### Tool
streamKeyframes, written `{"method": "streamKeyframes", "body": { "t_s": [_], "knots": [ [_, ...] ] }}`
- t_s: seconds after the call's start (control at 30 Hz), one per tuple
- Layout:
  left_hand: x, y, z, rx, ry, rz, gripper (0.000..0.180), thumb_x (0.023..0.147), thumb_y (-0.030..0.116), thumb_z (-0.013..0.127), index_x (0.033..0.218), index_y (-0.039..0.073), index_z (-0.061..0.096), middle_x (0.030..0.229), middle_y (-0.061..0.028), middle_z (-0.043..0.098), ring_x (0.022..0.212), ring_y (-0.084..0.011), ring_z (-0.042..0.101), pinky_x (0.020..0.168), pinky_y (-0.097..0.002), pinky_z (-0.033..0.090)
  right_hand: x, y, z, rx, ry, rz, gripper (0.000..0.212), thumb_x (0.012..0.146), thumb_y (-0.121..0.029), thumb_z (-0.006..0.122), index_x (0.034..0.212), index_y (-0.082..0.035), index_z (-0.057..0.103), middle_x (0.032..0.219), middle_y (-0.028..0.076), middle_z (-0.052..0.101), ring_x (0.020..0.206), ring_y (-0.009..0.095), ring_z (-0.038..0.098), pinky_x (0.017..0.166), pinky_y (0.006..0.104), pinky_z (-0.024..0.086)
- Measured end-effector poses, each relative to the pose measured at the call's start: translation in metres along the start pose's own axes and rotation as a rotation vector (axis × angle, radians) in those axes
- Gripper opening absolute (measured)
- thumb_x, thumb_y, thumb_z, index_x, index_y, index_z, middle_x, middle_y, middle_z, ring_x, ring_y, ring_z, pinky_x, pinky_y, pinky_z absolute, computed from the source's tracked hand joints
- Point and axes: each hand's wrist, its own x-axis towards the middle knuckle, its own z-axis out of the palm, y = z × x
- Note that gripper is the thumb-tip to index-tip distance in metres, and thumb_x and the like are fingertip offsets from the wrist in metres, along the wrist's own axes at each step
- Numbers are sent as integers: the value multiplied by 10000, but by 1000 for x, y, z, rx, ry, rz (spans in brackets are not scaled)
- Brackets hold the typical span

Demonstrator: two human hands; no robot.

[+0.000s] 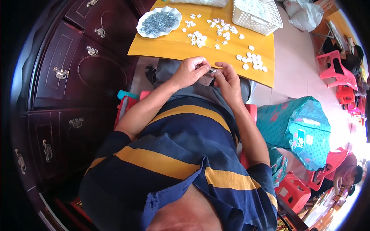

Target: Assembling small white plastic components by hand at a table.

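Both my hands meet just off the near edge of the yellow table, above my lap. My right hand pinches a small white plastic piece between thumb and fingers. My left hand is closed in a pinch close beside it; whatever is at its fingertips is too small to name. On the table lie loose small white pieces with dark holes, more of them farther right, and a group of plain, rounder white pieces near the right edge. A scalloped white plate holds a heap of small grey metal-looking parts.
A white perforated basket of white pieces stands at the table's far right. Dark wooden cabinets line the left. To my right are a large teal bag, red stools, pink chairs and other people.
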Motion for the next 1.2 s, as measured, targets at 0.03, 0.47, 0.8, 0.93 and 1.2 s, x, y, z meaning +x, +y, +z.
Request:
{"method": "streamKeyframes", "body": {
  "t_s": [0.03, 0.47, 0.8, 0.93, 1.2],
  "knots": [
    [0, 4, 0, 40, -7, 11, 94, 924, 82, 649, 880, -1, 651, 737, 7, 630, 656, -48, 551, 595, -234, 469, 0, 1, -1, 7, 4, 2, 244, 978, -68, 582, 1211, 0, 551, 866, 35, 679, 680, 52, 563, 602, 205, 468],
    [-3, 11, -1, 72, -50, 21, 81, 925, 71, 638, 900, -3, 657, 766, -12, 653, 666, -63, 573, 607, -245, 486, -1, 10, -3, 0, 39, -12, 157, 931, -59, 672, 1005, -22, 539, 842, 40, 709, 708, 52, 603, 601, 210, 476],
    [-3, 12, -5, 161, -138, 16, 101, 970, 97, 611, 950, 4, 644, 815, 0, 642, 671, -59, 571, 605, -219, 486, -1, 8, -3, -212, 70, -61, 167, 901, -74, 706, 943, -17, 555, 791, 50, 724, 685, 53, 625, 630, 228, 502],
    [-3, 12, -4, 184, -137, 29, 92, 960, 91, 617, 945, 4, 646, 794, 3, 638, 659, -55, 556, 596, -220, 474, -3, 3, -3, -261, 76, -70, 164, 895, -74, 710, 926, -17, 559, 777, 52, 720, 679, 59, 629, 631, 233, 502],
    [-5, 17, -1, 235, -91, 88, 74, 921, 71, 650, 904, 1, 663, 739, 5, 628, 626, -48, 523, 565, -224, 438, -4, 3, -3, -337, 57, -92, 145, 922, -31, 676, 940, -27, 532, 829, 33, 714, 722, 38, 601, 622, 199, 471]
  ]
}}
